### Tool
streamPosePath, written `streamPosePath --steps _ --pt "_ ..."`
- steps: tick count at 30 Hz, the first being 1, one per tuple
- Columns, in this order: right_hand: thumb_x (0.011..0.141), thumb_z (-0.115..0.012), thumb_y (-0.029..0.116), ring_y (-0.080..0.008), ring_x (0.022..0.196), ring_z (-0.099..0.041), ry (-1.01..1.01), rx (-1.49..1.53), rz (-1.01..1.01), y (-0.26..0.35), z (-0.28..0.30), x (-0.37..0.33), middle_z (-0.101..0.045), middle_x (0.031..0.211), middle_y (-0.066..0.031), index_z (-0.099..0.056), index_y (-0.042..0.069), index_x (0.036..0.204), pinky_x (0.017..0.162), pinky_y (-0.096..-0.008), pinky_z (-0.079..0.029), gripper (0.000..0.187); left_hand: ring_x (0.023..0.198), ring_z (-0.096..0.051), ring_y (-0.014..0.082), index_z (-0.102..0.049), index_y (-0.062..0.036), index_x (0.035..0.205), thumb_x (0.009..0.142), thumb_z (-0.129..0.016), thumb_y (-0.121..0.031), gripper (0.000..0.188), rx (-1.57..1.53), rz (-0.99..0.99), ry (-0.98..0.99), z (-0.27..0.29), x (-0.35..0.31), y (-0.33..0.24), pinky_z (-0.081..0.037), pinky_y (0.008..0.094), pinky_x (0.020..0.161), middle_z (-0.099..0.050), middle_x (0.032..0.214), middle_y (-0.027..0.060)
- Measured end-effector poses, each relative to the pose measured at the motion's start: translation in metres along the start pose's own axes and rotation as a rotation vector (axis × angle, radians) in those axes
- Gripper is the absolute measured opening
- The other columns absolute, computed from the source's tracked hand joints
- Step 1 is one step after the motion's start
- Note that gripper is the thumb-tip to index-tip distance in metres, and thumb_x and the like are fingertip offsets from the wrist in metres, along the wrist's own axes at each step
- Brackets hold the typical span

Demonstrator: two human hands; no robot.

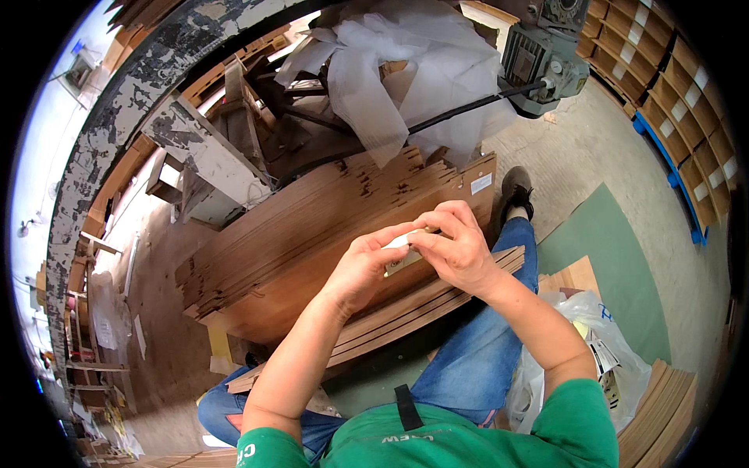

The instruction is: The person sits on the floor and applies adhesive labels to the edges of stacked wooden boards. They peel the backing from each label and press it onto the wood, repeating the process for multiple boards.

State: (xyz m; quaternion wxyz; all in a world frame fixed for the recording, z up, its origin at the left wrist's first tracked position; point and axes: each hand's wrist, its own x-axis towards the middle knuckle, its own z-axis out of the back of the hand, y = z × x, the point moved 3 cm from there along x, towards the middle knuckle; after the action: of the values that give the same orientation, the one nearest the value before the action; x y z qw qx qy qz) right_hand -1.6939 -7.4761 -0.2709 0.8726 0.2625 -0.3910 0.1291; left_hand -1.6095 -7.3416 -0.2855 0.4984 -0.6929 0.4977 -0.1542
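Both of my hands meet in front of me, over brown wood-look boards. My left hand (363, 265) is closed, with thumb and fingers pinching a small white label (399, 240). At the label's right end, my right hand (459, 248) pinches too, its fingertips close together. Part of the label hangs below the fingers, and the rest is covered by them. Under my forearms, a few long thin boards (421, 306) lie across my lap. Just beyond them stands a larger stack of brown boards (312, 242) with a white sticker (481, 183) on its right end.
A plastic bag (624, 366) with papers sits by my right leg, near more stacked boards (659, 405). Green sheeting (616, 265) covers floor to the right. Ahead are a motor (538, 70), a black cable and translucent wrapping (413, 62). Cartons (686, 101) stand on a blue pallet.
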Motion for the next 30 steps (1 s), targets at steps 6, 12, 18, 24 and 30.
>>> streamPosePath --steps 6,12,18,24,30 --pt "0.066 -0.066 0.002 -0.0251 0.084 -0.051 -0.006 0.042 -0.024 0.000 -0.002 -0.013 -0.056 0.085 -0.0043 -0.059 0.005 0.081 0.077 -0.0359 -0.043 0.017 0.105 -0.053 0.0177 -0.052 0.0037 0.121 0.096 -0.036 -0.042 0.054 -0.215 0.153 0.051 0.004 0.007 0.010 -0.037 0.0332 0.095 -0.058 0.115 0.0087" --pt "0.072 -0.066 0.000 -0.0208 0.078 -0.057 0.111 0.235 -0.174 -0.017 0.014 -0.029 -0.061 0.084 -0.0067 -0.060 0.003 0.083 0.071 -0.0307 -0.046 0.013 0.106 -0.054 0.0235 -0.047 0.0083 0.122 0.092 -0.046 -0.028 0.047 0.085 0.296 -0.215 0.072 0.041 0.056 -0.046 0.0366 0.088 -0.055 0.118 0.0171" --pt "0.076 -0.063 0.003 -0.0108 0.067 -0.056 0.302 0.252 -0.868 -0.183 0.048 -0.089 -0.061 0.070 -0.0042 -0.059 0.002 0.080 0.062 -0.0270 -0.046 0.006 0.099 -0.059 0.0320 -0.064 -0.0058 0.108 0.075 -0.059 -0.011 0.034 1.345 0.246 -0.261 0.065 0.060 0.088 -0.047 0.0371 0.086 -0.063 0.104 0.0193" --pt "0.073 -0.063 0.004 -0.0188 0.067 -0.057 0.608 0.179 -0.765 -0.220 0.013 -0.090 -0.061 0.070 -0.0084 -0.059 0.003 0.078 0.062 -0.0320 -0.045 0.007 0.071 -0.064 0.0299 -0.037 -0.0148 0.135 0.070 -0.058 -0.006 0.068 1.891 -0.062 0.062 0.020 0.115 0.121 -0.051 0.0397 0.064 -0.065 0.079 0.0163" --pt "0.073 -0.059 0.008 -0.0327 0.076 -0.060 0.477 0.074 -0.690 -0.230 0.000 -0.093 -0.063 0.078 -0.0137 -0.060 0.005 0.080 0.066 -0.0401 -0.046 0.007 0.064 -0.065 0.0220 0.000 -0.0174 0.146 0.079 -0.055 -0.010 0.086 2.263 -0.033 0.223 -0.022 0.160 0.126 -0.051 0.0335 0.057 -0.067 0.076 0.0076"
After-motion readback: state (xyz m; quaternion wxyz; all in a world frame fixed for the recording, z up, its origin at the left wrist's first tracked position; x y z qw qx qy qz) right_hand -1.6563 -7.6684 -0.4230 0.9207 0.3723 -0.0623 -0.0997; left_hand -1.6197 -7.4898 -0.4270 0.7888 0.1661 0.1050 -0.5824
